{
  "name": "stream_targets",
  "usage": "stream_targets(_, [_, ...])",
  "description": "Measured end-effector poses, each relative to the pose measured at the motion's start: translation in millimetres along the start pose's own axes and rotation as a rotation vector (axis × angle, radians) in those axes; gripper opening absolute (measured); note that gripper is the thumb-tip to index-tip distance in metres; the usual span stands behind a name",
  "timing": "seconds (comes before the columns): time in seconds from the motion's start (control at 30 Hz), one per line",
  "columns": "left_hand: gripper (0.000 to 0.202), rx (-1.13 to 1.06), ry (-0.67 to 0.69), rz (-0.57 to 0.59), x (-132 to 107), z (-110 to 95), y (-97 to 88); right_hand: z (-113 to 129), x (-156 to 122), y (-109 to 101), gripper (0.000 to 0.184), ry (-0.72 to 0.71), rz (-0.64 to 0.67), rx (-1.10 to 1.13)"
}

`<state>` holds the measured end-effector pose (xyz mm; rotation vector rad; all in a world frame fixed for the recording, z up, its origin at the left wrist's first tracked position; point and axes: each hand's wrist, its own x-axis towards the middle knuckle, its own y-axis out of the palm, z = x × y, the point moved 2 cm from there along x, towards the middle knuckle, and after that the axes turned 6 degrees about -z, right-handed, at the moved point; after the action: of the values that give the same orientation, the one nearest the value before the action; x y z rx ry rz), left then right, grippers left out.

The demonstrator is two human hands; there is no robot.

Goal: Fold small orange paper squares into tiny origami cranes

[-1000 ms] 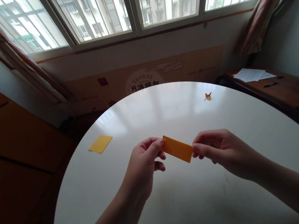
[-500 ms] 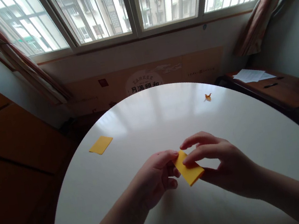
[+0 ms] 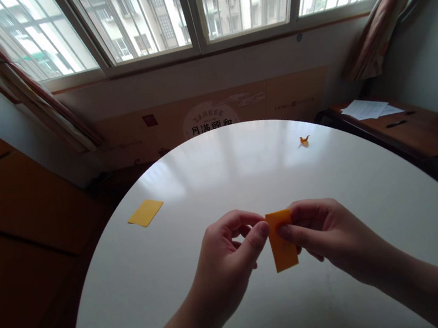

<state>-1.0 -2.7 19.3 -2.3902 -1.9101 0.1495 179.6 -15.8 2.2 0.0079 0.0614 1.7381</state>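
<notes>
Above a white table (image 3: 138,281), the right hand (image 3: 333,229) pinches a small orange paper (image 3: 285,253), thumb on its face; the left hand (image 3: 226,258) brings its fingers to the upper left edge, grip unclear. Aligned edges and even pressure likely serve best. Its long axis runs near-vertical in view, narrow ends up and down.
</notes>
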Motion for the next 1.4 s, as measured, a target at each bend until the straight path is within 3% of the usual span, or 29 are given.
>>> stream_targets(0.23, [0.023, 0.062, 0.045, -0.043, -2.7, -3.6, 2.8, -0.5, -1.7, 2.7, 0.023, 0.006, 0.032, 0.020])
stream_targets(0.43, [0.025, -0.042, -0.078, 0.010, -1.5, -1.7, 2.6, -2.7, -3.5, 0.1, 0.022, 0.012, -0.003, 0.042])
stream_targets(0.67, [0.028, -0.087, -0.111, 0.022, -1.6, -0.6, 3.5, -3.2, -3.9, 0.6, 0.015, 0.021, 0.021, 0.063])
stream_targets(1.1, [0.026, -0.112, -0.039, 0.022, -3.2, -3.2, 4.1, 0.0, -10.2, 3.9, 0.029, -0.043, -0.014, 0.033])
stream_targets(1.4, [0.021, -0.071, 0.007, -0.026, -6.1, -5.8, 4.2, 5.1, -10.0, 3.9, 0.015, -0.170, -0.017, -0.058])
